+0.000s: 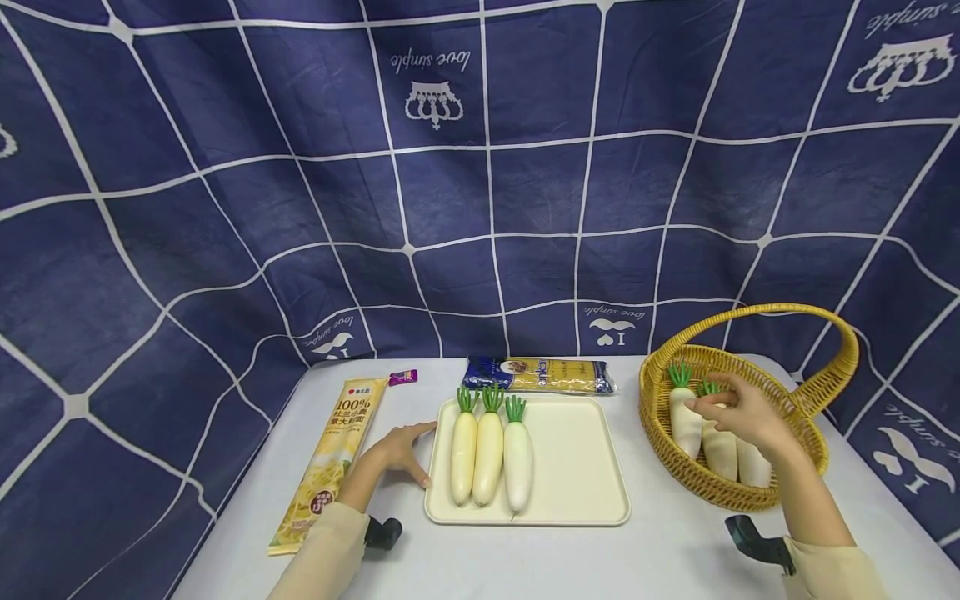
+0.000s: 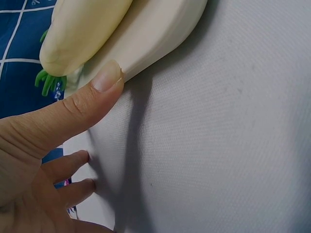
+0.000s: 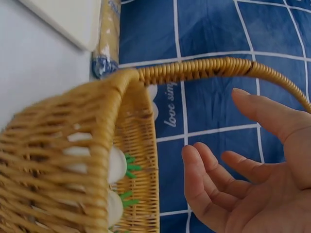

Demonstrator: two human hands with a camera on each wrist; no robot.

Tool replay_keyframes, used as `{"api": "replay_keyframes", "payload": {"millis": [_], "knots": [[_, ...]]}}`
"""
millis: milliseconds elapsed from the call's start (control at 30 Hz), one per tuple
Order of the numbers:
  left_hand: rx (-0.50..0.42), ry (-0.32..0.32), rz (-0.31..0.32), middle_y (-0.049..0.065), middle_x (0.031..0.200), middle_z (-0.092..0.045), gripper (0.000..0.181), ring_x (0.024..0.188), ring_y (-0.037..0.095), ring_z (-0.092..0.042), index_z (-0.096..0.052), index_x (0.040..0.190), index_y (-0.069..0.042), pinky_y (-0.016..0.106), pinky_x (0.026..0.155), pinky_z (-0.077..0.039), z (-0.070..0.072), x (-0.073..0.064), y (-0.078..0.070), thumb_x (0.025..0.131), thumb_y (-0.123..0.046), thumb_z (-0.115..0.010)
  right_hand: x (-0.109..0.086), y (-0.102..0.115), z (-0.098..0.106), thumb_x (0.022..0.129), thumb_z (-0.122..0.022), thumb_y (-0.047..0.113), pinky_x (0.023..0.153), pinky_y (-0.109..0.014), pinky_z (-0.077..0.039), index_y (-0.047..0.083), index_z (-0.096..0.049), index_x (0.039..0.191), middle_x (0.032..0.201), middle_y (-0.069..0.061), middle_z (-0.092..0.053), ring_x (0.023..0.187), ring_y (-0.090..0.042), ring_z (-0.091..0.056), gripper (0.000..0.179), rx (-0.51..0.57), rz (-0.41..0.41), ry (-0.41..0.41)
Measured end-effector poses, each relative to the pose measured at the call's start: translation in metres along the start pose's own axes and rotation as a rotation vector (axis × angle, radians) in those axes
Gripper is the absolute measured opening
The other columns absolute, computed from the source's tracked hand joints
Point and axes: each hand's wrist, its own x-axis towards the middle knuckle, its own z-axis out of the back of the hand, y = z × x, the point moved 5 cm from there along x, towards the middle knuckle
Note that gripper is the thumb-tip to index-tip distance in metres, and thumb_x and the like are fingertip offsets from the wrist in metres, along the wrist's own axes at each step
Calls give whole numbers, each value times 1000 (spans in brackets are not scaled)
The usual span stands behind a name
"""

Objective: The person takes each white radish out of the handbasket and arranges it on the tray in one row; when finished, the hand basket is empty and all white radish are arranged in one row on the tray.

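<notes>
On a cream tray (image 1: 577, 467) lie two yellowish radishes (image 1: 464, 458) and one whiter radish (image 1: 518, 467), side by side with green tops pointing away from me. My left hand (image 1: 397, 452) is at the tray's left edge, fingers spread; in the left wrist view the thumb (image 2: 102, 87) touches the rim. Over the wicker basket (image 1: 675, 467) on the right hovers my right hand (image 1: 746, 410), holding nothing, its fingers loosely bent and apart from the thumb in the right wrist view. White radishes (image 1: 686, 425) lie inside the basket, partly hidden by that hand.
A yellow pasta packet (image 1: 330, 458) lies left of the tray, a blue-and-yellow packet (image 1: 540, 375) behind it. A small purple packet (image 1: 403, 377) sits at the back left. The basket's tall handle (image 1: 757, 310) arches up; a blue checked cloth (image 1: 525, 183) hangs behind.
</notes>
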Motion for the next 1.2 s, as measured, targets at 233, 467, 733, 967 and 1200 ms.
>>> {"api": "replay_keyframes", "payload": {"millis": [233, 467, 733, 967, 1200], "knots": [[2, -4, -6, 25, 132, -51, 101, 125, 47, -41, -45, 139, -7, 64, 105, -28, 1, 0, -1, 50, -14, -91, 14, -7, 17, 91, -62, 27, 69, -37, -57, -22, -19, 136, 103, -30, -62, 83, -25, -63, 80, -20, -14, 39], [-6, 5, 5, 25, 135, -49, 102, 127, 47, -38, -44, 140, -7, 63, 106, -26, 1, 0, 0, 50, -16, -91, 28, -12, 36, 89, -64, 32, 63, -36, -56, -24, -18, 135, 96, -28, -64, 76, -22, -65, 86, -114, -26, 51], [-6, 7, 9, 25, 135, -48, 103, 128, 47, -37, -43, 140, -8, 64, 106, -26, 0, 2, 1, 50, -17, -91, 39, -24, 43, 87, -64, 39, 49, -29, -50, -22, -17, 137, 90, -23, -58, 64, -13, -56, 93, -134, -134, 111], [-12, 1, 1, 24, 136, -48, 103, 128, 46, -38, -44, 140, -8, 63, 107, -26, -1, 4, 2, 49, -17, -92, 45, -45, 46, 86, -65, 33, 44, -24, -41, -21, -7, 137, 52, 2, -41, 43, -7, -37, 94, -64, -257, 211], [-13, 2, 8, 24, 135, -49, 103, 128, 46, -39, -44, 140, -8, 63, 107, -26, -1, 5, 1, 49, -17, -92, 47, -62, 48, 86, -64, 35, 53, -28, -48, -23, -5, 137, 61, -1, -41, 52, -12, -41, 97, -108, -377, 292]]}}
